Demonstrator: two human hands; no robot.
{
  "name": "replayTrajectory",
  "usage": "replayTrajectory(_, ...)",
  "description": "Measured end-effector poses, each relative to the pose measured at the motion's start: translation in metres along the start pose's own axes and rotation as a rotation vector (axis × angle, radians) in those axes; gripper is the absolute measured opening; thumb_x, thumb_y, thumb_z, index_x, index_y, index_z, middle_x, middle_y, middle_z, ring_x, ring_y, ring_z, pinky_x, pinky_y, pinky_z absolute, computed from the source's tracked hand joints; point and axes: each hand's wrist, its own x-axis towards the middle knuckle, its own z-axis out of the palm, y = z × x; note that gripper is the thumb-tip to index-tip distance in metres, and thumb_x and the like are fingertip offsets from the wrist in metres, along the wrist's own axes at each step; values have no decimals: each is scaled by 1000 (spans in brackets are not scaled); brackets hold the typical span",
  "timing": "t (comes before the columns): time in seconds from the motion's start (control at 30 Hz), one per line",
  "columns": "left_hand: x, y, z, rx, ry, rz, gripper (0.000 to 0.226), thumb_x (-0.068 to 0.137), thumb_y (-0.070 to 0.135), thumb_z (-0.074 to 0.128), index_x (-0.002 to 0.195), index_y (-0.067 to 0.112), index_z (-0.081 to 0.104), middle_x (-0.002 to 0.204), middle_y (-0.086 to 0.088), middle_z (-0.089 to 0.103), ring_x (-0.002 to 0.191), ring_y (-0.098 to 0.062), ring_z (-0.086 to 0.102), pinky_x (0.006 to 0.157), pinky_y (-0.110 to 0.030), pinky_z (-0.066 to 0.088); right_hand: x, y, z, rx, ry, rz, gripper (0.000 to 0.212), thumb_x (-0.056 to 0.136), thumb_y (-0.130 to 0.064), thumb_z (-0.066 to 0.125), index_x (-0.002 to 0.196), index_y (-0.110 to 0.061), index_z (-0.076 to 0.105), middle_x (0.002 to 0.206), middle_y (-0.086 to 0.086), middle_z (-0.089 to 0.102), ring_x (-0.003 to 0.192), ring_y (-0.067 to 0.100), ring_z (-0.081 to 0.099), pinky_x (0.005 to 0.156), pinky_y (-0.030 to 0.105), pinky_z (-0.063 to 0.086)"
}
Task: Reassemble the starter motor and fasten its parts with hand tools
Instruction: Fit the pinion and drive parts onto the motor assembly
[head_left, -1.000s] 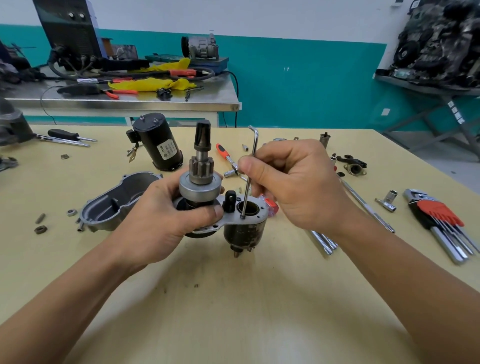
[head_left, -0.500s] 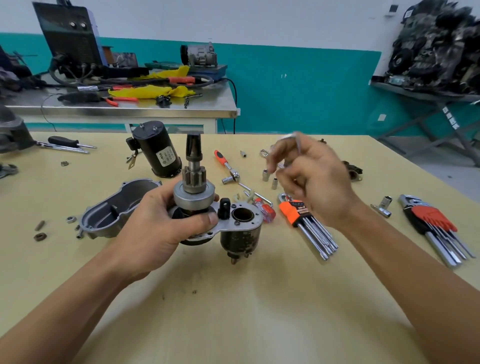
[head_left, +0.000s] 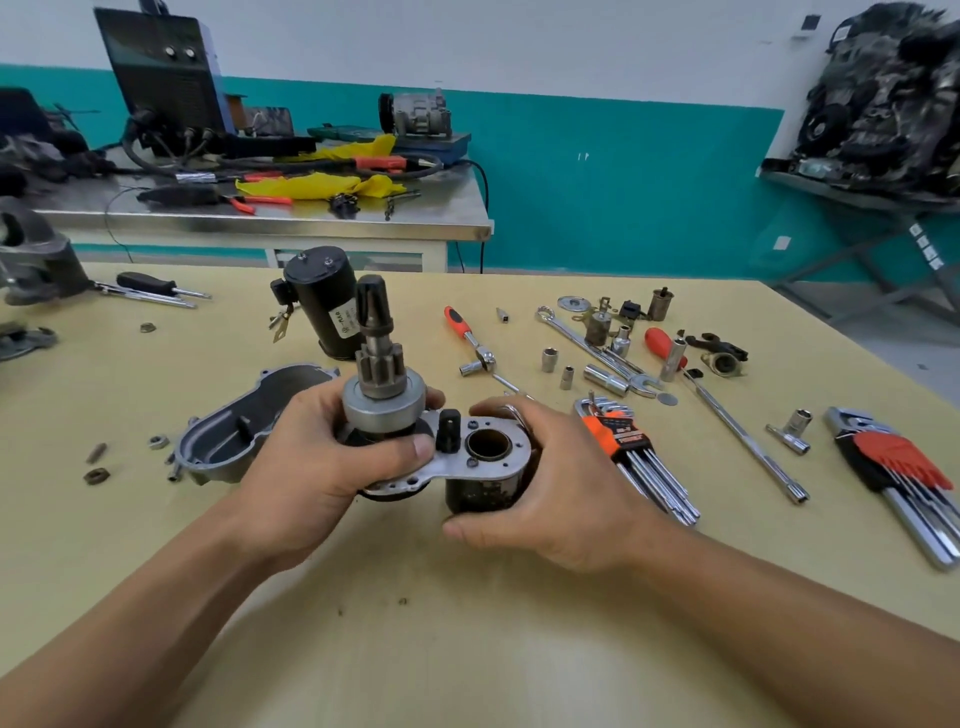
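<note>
Fingers (head_left: 415, 448) of both hands grip the upright, grimy starter assembly (head_left: 447, 457).

Both hands hold the starter assembly (head_left: 441, 447) just above the table (head_left: 467, 649): the left hand (head_left: 311, 467) grips the pinion side (gear pointing up), the right hand (head_left: 550, 493) wraps the dark cylinder.
</note>
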Motion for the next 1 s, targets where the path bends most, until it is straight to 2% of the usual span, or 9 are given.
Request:
replayTrajectory(0.07,-1,4,-3,56,-59,50,42,60,21,84,101,17,74,100,-22,70,93,-32,69,80,-40,56,0,0,1,37,-3,-40,71,55,-34,94,116,-27,59,100,-9,72,94,9,70,85,38,58)
replayTrajectory(0.13,-1,6,-5,92,-89,81,42,61,25,83,101,18,74,101,-21,70,92,-34,69,78,-43,57,1,0,-1,32,-7,-52,69,57,-30,95,116,-26,61,100,-9,72,94,10,70,85,38,57)
replayTrajectory(0.23,-1,7,-5,144,-113,105,41,63,27,82,102,17,73,98,-18,70,88,-30,68,73,-37,57,2,0,-4,13,-52,-78,60,59,-27,94,111,-26,64,97,-7,72,90,11,70,82,37,57)
replayTrajectory(0.33,-1,9,-5,165,-125,117,38,65,24,83,101,18,73,95,-17,69,87,-27,68,72,-33,56,2,0,-2,-15,-36,-110,51,60,-31,93,101,-24,65,90,-4,71,82,14,69,75,42,56)
replayTrajectory(0.47,0,8,-5,184,-110,118,33,69,10,80,100,18,72,95,-14,70,88,-31,68,72,-33,57,3,1,4,7,31,-106,44,57,-32,92,85,-18,61,76,1,66,70,25,63,64,45,53)
replayTrajectory(0.63,0,10,-4,193,-103,98,30,69,12,79,97,19,72,96,-15,69,87,-26,67,71,-31,56,5,0,-2,-37,-34,-76,49,56,-40,90,93,-23,62,86,-2,69,79,19,67,72,46,56)
replayTrajectory(0.77,-1,11,-3,171,-100,77,37,63,25,83,98,19,72,98,-20,67,87,-29,66,73,-36,55,3,2,0,18,-34,-75,47,60,-31,92,96,-24,63,89,-3,70,82,17,69,76,45,56)
replayTrajectory(0.87,0,11,-3,166,-85,71,32,65,16,82,96,19,72,97,-21,67,88,-32,66,75,-38,54,2,3,5,75,10,-82,47,60,-26,93,96,-20,64,89,1,71,83,20,68,76,46,55)
replayTrajectory(1.0,-1,10,-3,166,-93,73,29,68,12,77,96,18,72,97,-18,69,92,-38,66,74,-31,56,3,2,-2,-20,-56,-69,53,57,-46,91,99,-29,63,93,-9,72,86,10,69,78,43,57)
